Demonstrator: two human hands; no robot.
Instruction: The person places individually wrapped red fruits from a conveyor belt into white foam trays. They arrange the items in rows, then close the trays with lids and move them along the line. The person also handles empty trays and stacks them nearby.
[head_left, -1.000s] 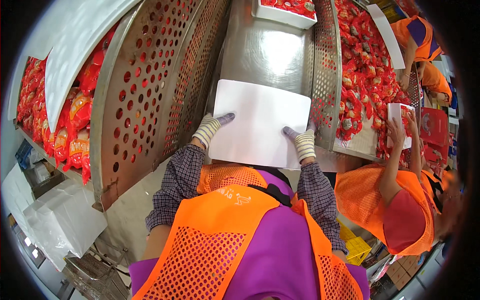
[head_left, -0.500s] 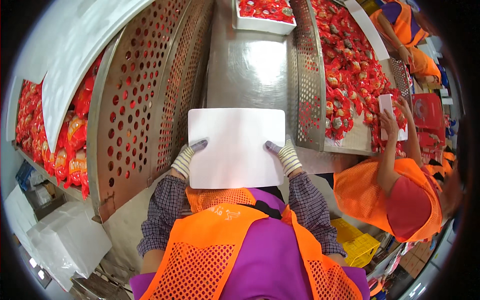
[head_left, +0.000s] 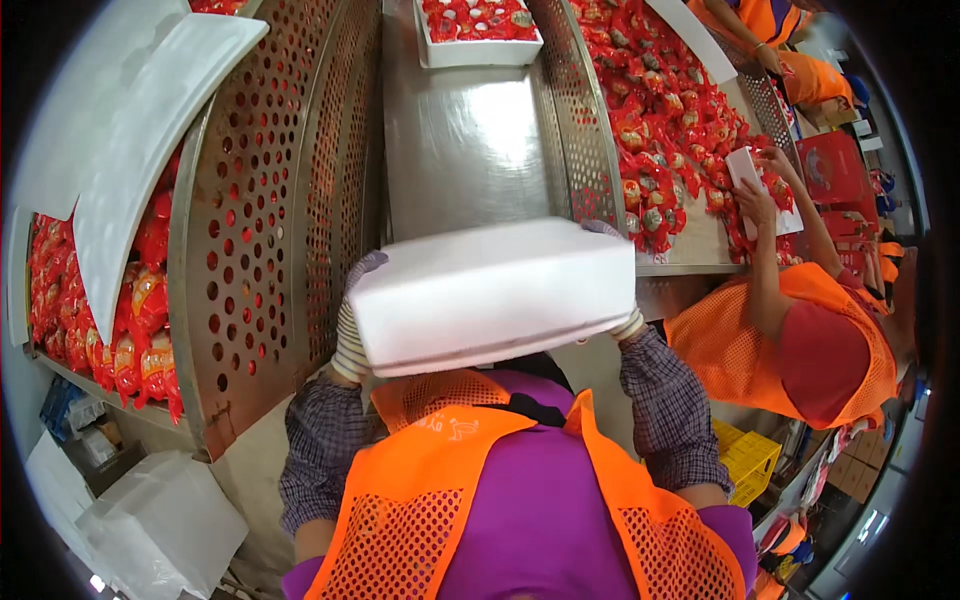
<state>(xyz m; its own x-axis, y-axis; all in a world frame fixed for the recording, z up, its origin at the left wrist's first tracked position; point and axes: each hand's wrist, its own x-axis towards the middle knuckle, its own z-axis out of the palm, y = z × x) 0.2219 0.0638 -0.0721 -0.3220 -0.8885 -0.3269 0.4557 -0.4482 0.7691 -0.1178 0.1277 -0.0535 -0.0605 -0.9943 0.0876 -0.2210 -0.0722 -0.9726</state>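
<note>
Between my two gloved hands is a white foam box [head_left: 490, 300], tilted so that one long side wall faces me. My left hand [head_left: 352, 330], in a striped glove with grey fingertips, grips its left end. At the right end my right hand [head_left: 628, 325] grips it too, partly hidden behind the box; its grey fingertips show over the far corner. A seam or rim runs along the box's lower edge, and its inside is out of sight. Beyond it, on the metal chute [head_left: 465, 150], stands another white foam box [head_left: 485, 53] filled with red-wrapped round items.
Perforated metal walls [head_left: 250, 230] flank the chute. Red-wrapped round items [head_left: 660, 110] pile up on the right table, with more [head_left: 80, 290] at left beside white foam sheets [head_left: 150, 150]. A co-worker in an orange vest [head_left: 740, 335] handles a white piece at right. A yellow crate [head_left: 748, 460] sits low.
The box I hold has tipped, showing its side wall instead of a flat face, and swung rightward. My right hand has shifted to its far right end. The view has shifted slightly.
</note>
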